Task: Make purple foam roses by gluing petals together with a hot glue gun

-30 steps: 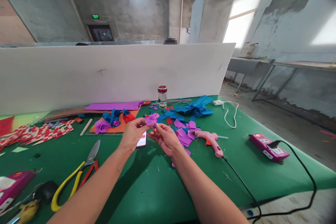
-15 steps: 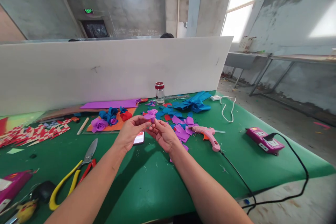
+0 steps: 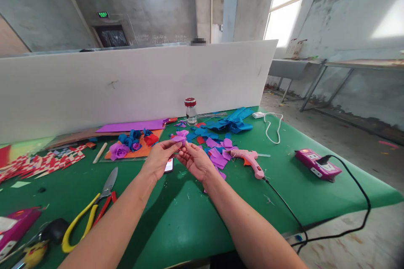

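Observation:
Between my fingertips is a small purple paper flower [image 3: 181, 136], its petals upright above the pinch. My left hand [image 3: 159, 157] is closed on its base from the left, thumb against fingers. From the right, my right hand [image 3: 196, 160] pinches the same base; the lower part of the flower is hidden by the fingers. Loose purple paper petals [image 3: 217, 157] lie just right of my right hand. A pink hot glue gun [image 3: 249, 159] rests beside them with a glue stick out of its back. Partly behind my left hand lies a phone [image 3: 169, 165].
Finished paper roses [image 3: 119, 150] sit on an orange sheet at left. Yellow-handled scissors [image 3: 105, 187] lie near my left forearm. A red-lidded glass jar [image 3: 190, 111] stands before a white board [image 3: 142, 88]. Blue crepe paper [image 3: 235, 122] is behind the petals; a purple power strip [image 3: 318, 164] is at right.
Both hands stay pinched on the purple flower, with only slight finger movement. The view has shifted a little; objects on the table have not been moved.

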A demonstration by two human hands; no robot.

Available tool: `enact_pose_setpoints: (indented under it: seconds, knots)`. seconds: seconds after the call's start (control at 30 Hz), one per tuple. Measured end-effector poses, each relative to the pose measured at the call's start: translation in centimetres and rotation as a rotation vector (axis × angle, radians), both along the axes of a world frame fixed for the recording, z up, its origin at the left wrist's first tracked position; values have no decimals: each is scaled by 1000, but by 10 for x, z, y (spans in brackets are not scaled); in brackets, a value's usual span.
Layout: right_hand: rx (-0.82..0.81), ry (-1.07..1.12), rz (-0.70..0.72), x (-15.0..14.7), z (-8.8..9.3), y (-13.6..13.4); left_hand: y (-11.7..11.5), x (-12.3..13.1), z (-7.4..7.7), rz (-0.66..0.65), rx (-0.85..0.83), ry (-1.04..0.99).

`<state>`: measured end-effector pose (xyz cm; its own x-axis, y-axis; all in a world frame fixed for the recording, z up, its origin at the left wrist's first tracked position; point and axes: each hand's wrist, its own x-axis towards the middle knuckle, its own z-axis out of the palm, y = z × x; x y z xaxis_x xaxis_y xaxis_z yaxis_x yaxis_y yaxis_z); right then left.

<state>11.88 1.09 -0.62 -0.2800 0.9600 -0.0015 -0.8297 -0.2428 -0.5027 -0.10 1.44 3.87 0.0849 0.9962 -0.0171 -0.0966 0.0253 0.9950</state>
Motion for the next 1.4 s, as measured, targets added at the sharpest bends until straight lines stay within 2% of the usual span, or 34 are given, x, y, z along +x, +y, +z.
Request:
enact_pose_setpoints:
  seconds: [0.53,0.63,0.77,0.87,1.03,1.1,1.17,1.23,1.33,1.4]
  knots:
    - [29,-27,0,-1,-2,0,-3,6,7,24,40,-20]
    - [18,6,3,0,0,0,-4,2,6,4,30,26]
    - [-3,68,-16,2,2,0,-8,-7,2,42,7,124]
    - [38,83,-11,1,2,0,-10,-10,1,43,14,131]
    - [201,40,14,4,5,-4,-10,-20,5,-55,120,157]
    - [240,44,-45,8,9,-4,-7,-32,6,23,210,327]
    - [254,57,-120,12,11,-2,-1,-46,3,190,307,633]
    - [252,58,-161,15,11,-1,5,-54,-5,281,339,931]
    - [235,27,-166,15,8,1,7,-47,-23,236,292,1318]
    - [225,-5,-157,14,6,1,6,-34,-36,255,168,1498]
